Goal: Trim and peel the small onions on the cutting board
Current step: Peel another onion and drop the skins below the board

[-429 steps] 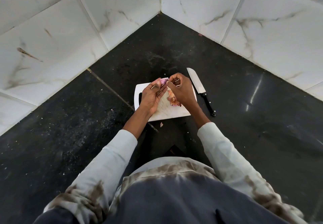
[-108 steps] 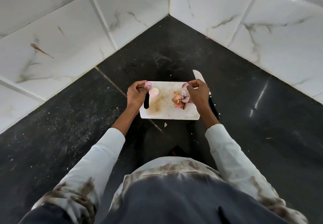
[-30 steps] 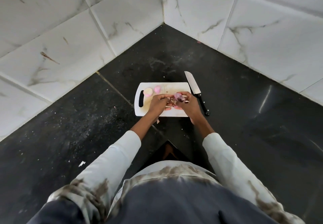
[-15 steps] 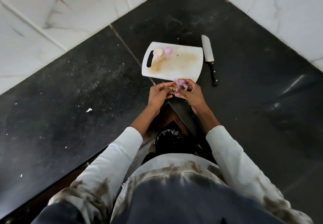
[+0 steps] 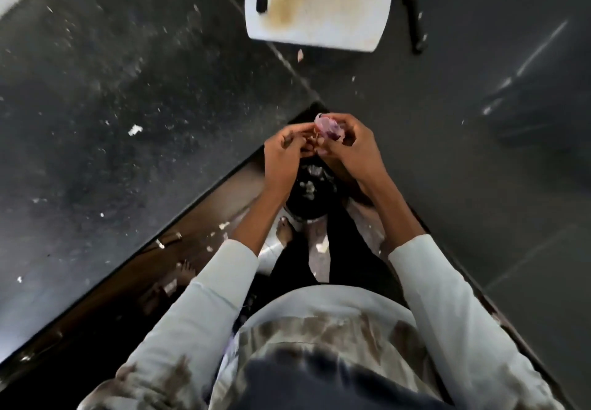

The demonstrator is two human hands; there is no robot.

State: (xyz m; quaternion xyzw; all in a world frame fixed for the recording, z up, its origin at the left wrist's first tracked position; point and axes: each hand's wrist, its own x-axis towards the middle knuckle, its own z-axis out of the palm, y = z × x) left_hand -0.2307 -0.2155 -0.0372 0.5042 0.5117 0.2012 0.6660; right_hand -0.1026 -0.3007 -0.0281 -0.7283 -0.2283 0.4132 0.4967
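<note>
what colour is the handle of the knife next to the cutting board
Black. The knife handle shows in the head view, right of the white cutting board.

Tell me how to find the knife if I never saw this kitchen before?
Look at the black counter and find the white cutting board at the top. The knife lies on the counter just off the board's right edge. It is the only long thin thing there, with a pale blade and a black handle pointing toward the person.
</note>
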